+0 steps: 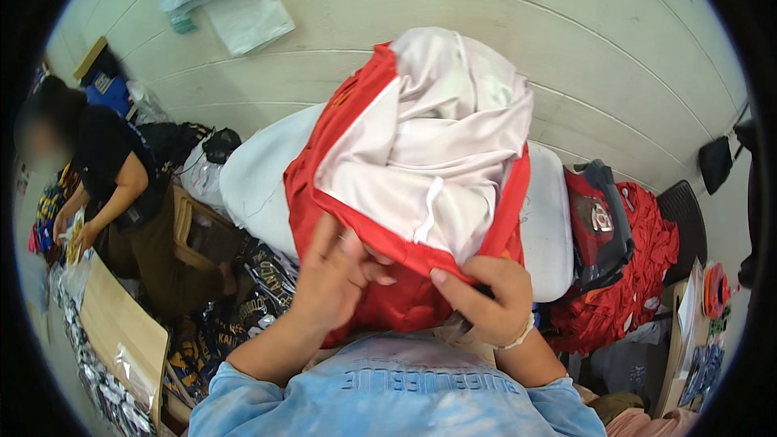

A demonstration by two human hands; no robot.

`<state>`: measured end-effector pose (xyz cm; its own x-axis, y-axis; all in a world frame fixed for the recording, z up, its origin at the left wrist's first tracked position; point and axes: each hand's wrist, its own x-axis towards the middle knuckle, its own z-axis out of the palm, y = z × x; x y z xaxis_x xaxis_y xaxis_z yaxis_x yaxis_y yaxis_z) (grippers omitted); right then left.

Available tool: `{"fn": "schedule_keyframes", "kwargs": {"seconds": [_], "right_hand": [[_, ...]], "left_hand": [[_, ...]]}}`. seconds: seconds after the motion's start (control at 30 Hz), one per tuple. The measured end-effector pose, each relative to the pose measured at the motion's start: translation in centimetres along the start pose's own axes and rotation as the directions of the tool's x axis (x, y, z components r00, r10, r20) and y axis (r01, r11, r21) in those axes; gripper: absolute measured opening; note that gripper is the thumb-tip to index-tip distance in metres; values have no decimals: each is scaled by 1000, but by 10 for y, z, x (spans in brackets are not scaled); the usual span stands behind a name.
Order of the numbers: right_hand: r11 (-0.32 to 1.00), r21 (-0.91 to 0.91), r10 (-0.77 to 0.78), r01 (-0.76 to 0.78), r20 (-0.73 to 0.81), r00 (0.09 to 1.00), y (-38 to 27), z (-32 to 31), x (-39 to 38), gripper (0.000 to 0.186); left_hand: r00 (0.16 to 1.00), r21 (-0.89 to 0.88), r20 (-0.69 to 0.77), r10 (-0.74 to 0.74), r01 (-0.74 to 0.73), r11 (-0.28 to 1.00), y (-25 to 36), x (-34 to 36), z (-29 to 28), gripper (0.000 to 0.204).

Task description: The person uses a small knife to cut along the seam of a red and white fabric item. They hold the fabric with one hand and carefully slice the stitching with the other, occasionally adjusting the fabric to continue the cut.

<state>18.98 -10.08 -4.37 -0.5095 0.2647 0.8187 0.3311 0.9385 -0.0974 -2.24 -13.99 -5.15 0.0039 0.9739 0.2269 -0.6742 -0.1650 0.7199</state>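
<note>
A red garment (348,137) with a pale whitish inside lies spread over the white ironing board (263,170), its open edge turned toward me. A small white label strip (429,210) shows on the inside of the cloth. My left hand (336,275) grips the near red edge, fingers bent around the fabric. To its right, my right hand (494,299) pinches the same red edge between thumb and fingers. Part of the cloth hangs below the hands toward my body. Some fingertips are hidden by the fabric.
A red and grey steam iron (599,218) rests at the board's right end, beside a heap of red garments (647,251). On the left a person in a black shirt (113,154) handles cloth near a cardboard sheet (121,332). Clear plastic bags (235,0) hang on the wall.
</note>
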Motion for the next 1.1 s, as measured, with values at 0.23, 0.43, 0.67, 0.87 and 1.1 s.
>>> {"fn": "schedule_keyframes", "kwargs": {"seconds": [0.23, 0.43, 0.67, 0.87, 1.1], "right_hand": [[997, -69, -37, 38, 18, 999, -20, 26, -5, 39], [934, 228, 250, -276, 135, 959, -25, 7, 4, 36], [813, 357, 474, -460, 53, 879, -35, -17, 13, 42], [794, 266, 531, -546, 133, 837, -24, -11, 17, 41], [888, -84, 459, -452, 95, 884, 8, -8, 16, 31]], "left_hand": [[993, 111, -41, 107, -102, 989, -10, -17, 0, 87], [984, -136, -134, -117, 99, 986, -9, -17, 4, 47], [996, -116, -75, -48, 39, 992, -16, -13, 8, 24], [995, -14, 21, 100, -100, 995, -13, 0, 16, 37], [968, 27, -110, 226, -225, 974, 3, 15, 11, 58]]}}
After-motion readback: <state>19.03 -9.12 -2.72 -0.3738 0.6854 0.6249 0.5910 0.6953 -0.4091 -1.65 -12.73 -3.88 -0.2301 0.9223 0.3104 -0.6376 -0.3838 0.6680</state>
